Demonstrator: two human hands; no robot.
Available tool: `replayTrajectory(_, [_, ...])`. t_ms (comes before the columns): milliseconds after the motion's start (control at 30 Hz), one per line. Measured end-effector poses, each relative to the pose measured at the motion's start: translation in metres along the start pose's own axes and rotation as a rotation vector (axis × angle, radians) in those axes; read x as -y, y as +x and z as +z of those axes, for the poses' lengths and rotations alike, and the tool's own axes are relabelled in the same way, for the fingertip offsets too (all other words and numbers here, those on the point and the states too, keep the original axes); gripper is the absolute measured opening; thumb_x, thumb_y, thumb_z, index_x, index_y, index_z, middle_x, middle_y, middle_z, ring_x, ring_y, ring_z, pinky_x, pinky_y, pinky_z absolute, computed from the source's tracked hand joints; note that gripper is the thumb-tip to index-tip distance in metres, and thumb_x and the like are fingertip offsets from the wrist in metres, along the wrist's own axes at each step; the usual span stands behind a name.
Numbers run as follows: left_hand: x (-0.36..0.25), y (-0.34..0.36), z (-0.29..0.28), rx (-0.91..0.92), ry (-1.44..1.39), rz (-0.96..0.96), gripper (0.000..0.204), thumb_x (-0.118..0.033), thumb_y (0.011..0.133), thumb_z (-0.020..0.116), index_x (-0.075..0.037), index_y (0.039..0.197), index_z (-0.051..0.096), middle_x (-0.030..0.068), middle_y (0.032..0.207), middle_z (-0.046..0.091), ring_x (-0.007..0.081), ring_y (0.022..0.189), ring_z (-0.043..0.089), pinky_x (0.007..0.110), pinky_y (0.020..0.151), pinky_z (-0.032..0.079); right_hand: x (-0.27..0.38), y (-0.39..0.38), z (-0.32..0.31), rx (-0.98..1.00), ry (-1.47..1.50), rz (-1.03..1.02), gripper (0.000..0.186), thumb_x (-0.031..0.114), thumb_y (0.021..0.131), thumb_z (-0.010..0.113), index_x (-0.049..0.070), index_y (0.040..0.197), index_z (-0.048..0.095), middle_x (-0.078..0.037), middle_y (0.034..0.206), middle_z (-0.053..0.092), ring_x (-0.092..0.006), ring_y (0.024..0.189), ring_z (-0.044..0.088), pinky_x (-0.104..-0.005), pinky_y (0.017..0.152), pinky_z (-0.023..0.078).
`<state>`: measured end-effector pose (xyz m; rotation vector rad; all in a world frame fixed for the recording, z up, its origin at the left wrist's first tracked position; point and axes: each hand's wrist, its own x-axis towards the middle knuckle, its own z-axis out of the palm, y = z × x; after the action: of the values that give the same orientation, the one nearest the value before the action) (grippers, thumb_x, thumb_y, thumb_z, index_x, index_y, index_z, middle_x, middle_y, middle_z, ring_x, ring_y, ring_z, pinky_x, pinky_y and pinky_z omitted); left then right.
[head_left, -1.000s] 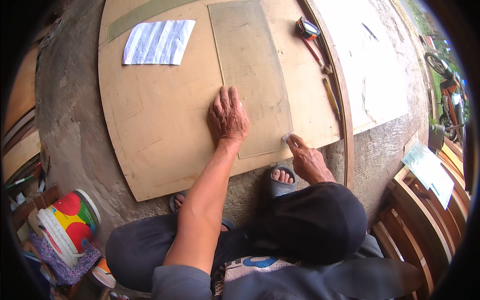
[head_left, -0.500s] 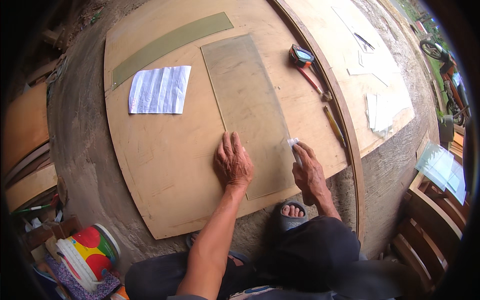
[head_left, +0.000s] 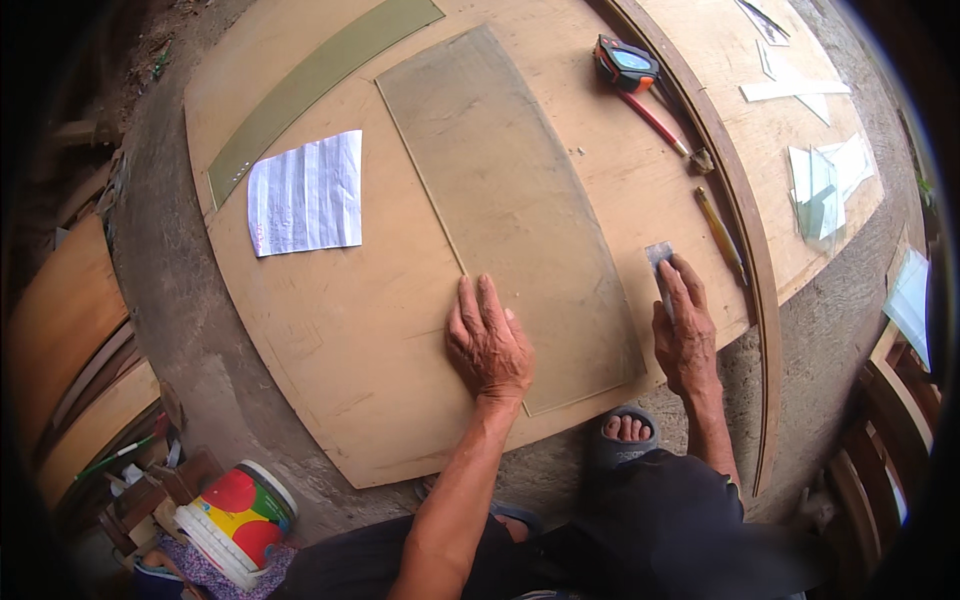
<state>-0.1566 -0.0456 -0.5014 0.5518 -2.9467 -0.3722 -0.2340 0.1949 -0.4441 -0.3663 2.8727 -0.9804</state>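
Observation:
A long rectangular glass sheet [head_left: 510,180] lies flat on a plywood board [head_left: 330,370]. My left hand [head_left: 490,340] rests with its fingers stretched out over the sheet's left edge, near its closer end. Just beyond the sheet's right edge, above the board, my right hand [head_left: 688,335] grips a small flat grey block [head_left: 659,256]. The block's lower part is hidden by the fingers, and it seems apart from the glass. Left of the sheet lies a creased white paper [head_left: 308,195] with faint writing.
A greenish glass strip [head_left: 320,90] lies at the far left. To the right are a tape measure [head_left: 628,65], a red stick [head_left: 652,122], a yellowish-handled tool [head_left: 720,235] and a long wooden strip [head_left: 738,200]. Glass offcuts [head_left: 820,195] lie beyond. A colourful bucket [head_left: 240,515] stands lower left.
My right hand has moved the grey block away from the glass edge to the right. My left hand stays on the sheet's left edge. The whole view has shifted.

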Motion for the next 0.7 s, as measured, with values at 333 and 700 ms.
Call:
replayTrajectory(333, [-0.003, 0.004, -0.008, 0.036, -0.012, -0.011, 0.056, -0.021, 0.099, 0.051, -0.005, 0.153, 0.044, 0.0199, 0.159, 0.038, 0.0384, 0.139, 0.037, 0.051, 0.114, 0.031, -0.01, 0.021, -0.003, 0.052, -0.244, -0.006, 0.053, -0.001, 0.092, 0.057, 0.016, 0.143, 0.057, -0.009, 0.148, 0.056, -0.034, 0.109, 0.062, -0.0424, 0.096, 0.055])
replayTrajectory(700, [0.002, 0.0, 0.006, -0.084, 0.0, 0.027, 0.054, -0.022, 0.099, 0.055, -0.006, 0.15, 0.048, 0.0185, 0.157, 0.043, 0.0362, 0.135, 0.043, 0.05, 0.112, 0.037, -0.037, 0.037, -0.002, 0.028, -0.373, -0.163, 0.054, 0.004, 0.092, 0.058, 0.018, 0.145, 0.054, -0.008, 0.148, 0.054, -0.0321, 0.117, 0.06, -0.0398, 0.1, 0.052])
